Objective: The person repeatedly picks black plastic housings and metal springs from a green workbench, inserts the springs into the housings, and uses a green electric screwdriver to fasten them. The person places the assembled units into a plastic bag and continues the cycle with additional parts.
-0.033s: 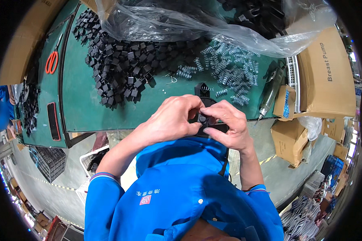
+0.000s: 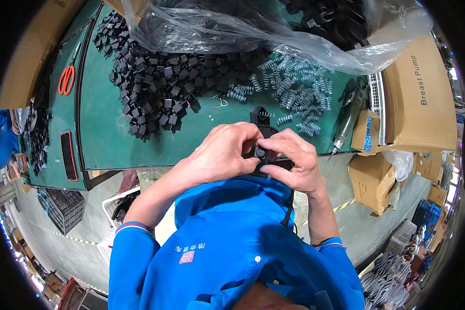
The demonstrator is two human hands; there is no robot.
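At the near edge of the green table, both my hands are closed around a black plastic part (image 2: pixel 261 117). Its upper arm pokes out beyond my fingers, with a spring (image 2: pixel 266 114) beside that end. My left hand (image 2: pixel 225 152) grips the part from the left, thumb and fingers bent about its middle. From the other side my right hand (image 2: pixel 298 161) pinches it between thumb and fingers. My fingers cover much of the middle, so its full shape is hidden. Loose metal springs (image 2: pixel 299 93) lie just past my right hand. A heap of small black blocks (image 2: pixel 165 85) spreads beyond my left hand.
A power screwdriver (image 2: pixel 350 116) lies at the right of the green table (image 2: pixel 155 154), near cardboard boxes (image 2: pixel 418 98). Clear plastic sheeting (image 2: pixel 232 31) drapes over the far side. Orange-handled scissors (image 2: pixel 67 78) and a phone (image 2: pixel 68 156) lie left. A black crate (image 2: pixel 64 209) stands on the floor.
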